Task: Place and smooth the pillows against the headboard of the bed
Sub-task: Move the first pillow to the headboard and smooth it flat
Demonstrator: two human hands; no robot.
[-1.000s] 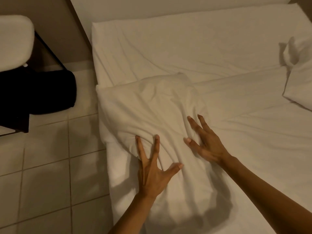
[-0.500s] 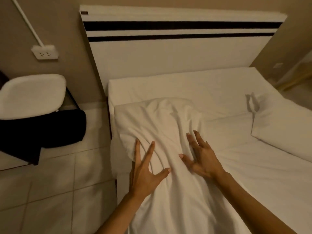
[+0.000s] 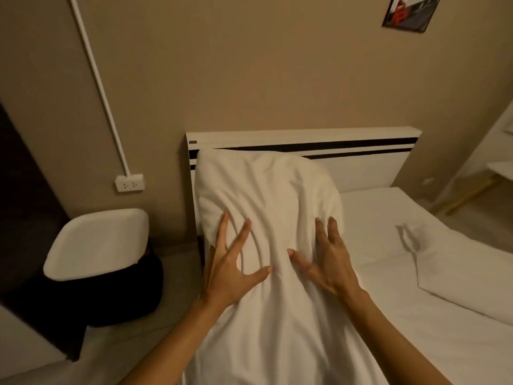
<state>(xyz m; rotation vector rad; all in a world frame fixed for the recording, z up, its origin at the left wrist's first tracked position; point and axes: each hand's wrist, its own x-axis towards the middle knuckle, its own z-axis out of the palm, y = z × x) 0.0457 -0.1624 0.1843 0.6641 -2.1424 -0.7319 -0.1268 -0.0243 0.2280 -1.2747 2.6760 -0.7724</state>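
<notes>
A white pillow [image 3: 266,195] with a creased case stands tilted at the left end of the bed, its top edge leaning on the white headboard [image 3: 366,168] with two black stripes. My left hand [image 3: 230,265] lies flat on the pillow's lower left, fingers spread. My right hand [image 3: 327,259] presses its lower right side, fingers apart. Neither hand grips the fabric. A second white pillow [image 3: 469,270] lies flat on the bed's right side.
A white-seated chair [image 3: 97,243] with dark cloth beneath stands left of the bed. A wall socket [image 3: 130,183] with a white cable duct sits above it. The white sheet [image 3: 388,218] shows between the two pillows. A picture [image 3: 408,12] hangs top right.
Both hands have pushed the pillow up the bed; it went from lying flat on the mattress to leaning against the headboard. The view lifted toward the wall.
</notes>
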